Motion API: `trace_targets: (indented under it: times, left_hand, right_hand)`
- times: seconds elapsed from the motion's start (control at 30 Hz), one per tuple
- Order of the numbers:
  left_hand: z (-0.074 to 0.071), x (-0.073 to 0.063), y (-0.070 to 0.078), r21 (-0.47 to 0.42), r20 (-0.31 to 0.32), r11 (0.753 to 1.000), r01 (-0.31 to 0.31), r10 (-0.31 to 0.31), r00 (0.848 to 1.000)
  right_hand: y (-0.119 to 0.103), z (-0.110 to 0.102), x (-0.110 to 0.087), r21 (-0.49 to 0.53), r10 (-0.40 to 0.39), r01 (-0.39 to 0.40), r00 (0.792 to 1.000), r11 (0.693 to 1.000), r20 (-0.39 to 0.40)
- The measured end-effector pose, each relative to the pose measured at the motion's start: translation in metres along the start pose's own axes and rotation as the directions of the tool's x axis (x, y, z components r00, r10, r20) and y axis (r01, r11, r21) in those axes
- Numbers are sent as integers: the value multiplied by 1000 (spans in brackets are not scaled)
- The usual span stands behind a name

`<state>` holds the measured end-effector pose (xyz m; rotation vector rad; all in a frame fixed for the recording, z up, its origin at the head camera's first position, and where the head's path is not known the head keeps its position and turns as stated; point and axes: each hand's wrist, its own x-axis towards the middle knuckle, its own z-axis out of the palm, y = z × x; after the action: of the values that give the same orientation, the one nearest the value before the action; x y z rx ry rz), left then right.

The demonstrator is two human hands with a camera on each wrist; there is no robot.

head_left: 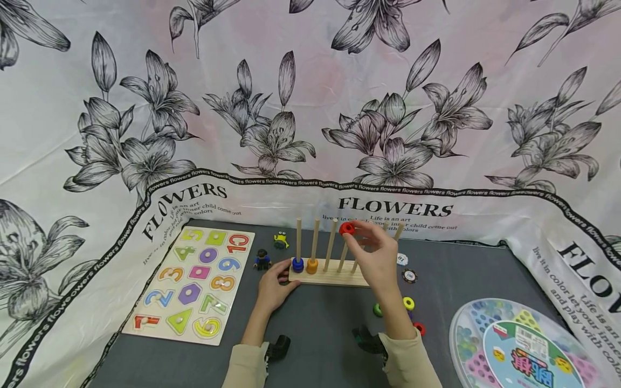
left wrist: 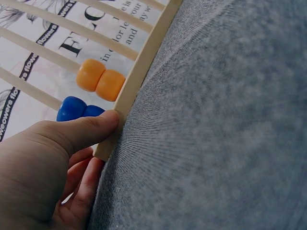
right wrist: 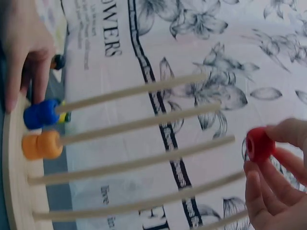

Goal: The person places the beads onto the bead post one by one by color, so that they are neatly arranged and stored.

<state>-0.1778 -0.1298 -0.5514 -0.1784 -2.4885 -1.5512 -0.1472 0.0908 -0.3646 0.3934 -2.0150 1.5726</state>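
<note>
A wooden peg stand (head_left: 335, 278) with a row of upright pegs stands near the back of the table. Two blue beads (right wrist: 41, 114) are stacked on its leftmost peg, and two orange beads (left wrist: 101, 80) on the peg beside it. My left hand (head_left: 273, 290) grips the left end of the base, thumb along the front edge. Between the thumb and fingers of my right hand (head_left: 380, 261) is a red bead (right wrist: 260, 144), held up near the peg tops. In the right wrist view its hole faces the pegs, apart from them. My right hand partly hides the right-hand pegs in the head view.
Left lies a number-and-shape puzzle board (head_left: 189, 288). A small figure (head_left: 262, 260) and a yellow-green toy (head_left: 281, 240) stand near the stand's left end. Loose beads, including a yellow bead (head_left: 408, 303), lie by my right forearm. A round game box (head_left: 529, 350) sits at right.
</note>
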Motion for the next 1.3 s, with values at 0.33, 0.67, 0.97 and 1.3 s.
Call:
trace_targets:
  times: [0.33,0.67,0.97,1.3]
  left_hand:
    - [0,0,0,-1,-2,1000,-12,12,1000]
    - [0,0,1,5,-5,1000,0,0,1000]
    - [0,0,2,7,2,1000,4,-4,1000]
    - [0,0,1,15,-2,1000,3,-3,1000]
  right_hand:
    - [18,23,9,-62,1,-6,996,998,-89]
    - [11,32,12,-148,-20,2,992,989,-124]
    - [13,41,11,-201,-3,-24,991,979,-130]
    - [25,46,1,-280,-34,-2,992,960,-123]
